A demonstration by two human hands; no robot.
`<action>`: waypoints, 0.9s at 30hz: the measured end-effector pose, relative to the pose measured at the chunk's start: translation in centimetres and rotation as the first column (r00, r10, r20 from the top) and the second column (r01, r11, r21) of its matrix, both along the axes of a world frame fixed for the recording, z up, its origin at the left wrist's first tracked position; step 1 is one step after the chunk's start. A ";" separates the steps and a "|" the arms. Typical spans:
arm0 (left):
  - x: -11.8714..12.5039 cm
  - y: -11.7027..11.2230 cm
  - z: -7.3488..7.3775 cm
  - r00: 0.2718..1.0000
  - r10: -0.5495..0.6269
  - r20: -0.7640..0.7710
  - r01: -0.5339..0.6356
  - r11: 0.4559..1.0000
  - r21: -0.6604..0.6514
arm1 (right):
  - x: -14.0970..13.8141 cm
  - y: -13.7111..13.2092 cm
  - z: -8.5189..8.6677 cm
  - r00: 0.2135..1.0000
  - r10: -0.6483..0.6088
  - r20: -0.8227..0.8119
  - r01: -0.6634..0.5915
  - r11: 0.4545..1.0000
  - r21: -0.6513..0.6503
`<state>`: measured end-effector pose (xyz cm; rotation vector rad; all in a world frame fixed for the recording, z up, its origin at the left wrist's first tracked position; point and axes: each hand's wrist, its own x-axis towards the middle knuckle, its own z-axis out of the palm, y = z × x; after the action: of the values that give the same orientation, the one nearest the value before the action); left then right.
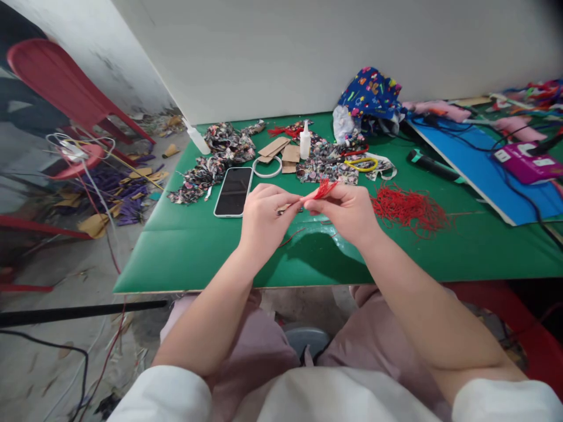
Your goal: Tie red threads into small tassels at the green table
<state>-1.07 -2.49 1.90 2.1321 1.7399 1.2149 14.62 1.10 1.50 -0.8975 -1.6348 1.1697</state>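
My right hand (349,212) is closed in a pinch on a small bundle of red threads (324,189), whose loose ends fan out above the fingers. My left hand (267,218) is closed too, its fingertips meeting the right ones at the bundle's narrow end. A speck of something patterned shows between the left fingers; what it is I cannot make out. Right of my hands lies a loose heap of red threads (409,210) on the green tabletop (185,252). A smartphone (233,192) lies beside my left hand, with a white ring (267,167) behind it.
Toward the back are gathered floral fabric strips (231,143), brown card pieces (275,150), two white bottles (305,140) and yellow-handled scissors (363,163). Rightward lie a black-and-green cutter (435,166), a blue board (466,170), cables and a purple box (528,162). A red chair (65,82) stands left.
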 end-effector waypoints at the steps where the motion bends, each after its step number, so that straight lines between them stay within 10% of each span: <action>1: 0.0 0.0 0.1 0.999 -0.028 0.046 0.030 0.999 -0.043 | 0.1 0.1 0.1 1.000 -0.005 -0.017 0.004 0.999 -0.043; 8: 0.4 -0.2 0.5 0.807 -0.027 0.590 0.276 0.901 -0.336 | 0.6 0.6 0.1 0.987 0.033 -0.156 -0.052 0.991 -0.120; 16: 0.6 0.1 -0.1 0.710 -0.037 0.704 0.404 0.840 -0.363 | 1.5 0.5 1.2 0.997 0.016 0.070 -0.022 0.995 0.096; 27: 1.5 0.3 -2.0 0.227 0.007 0.974 0.887 0.411 -0.210 | 2.7 1.0 1.5 0.949 0.301 0.090 -0.311 0.943 0.120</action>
<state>0.47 -2.17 -0.07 0.9027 0.6032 0.7907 17.29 2.14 2.98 -0.6189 -1.9364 1.2297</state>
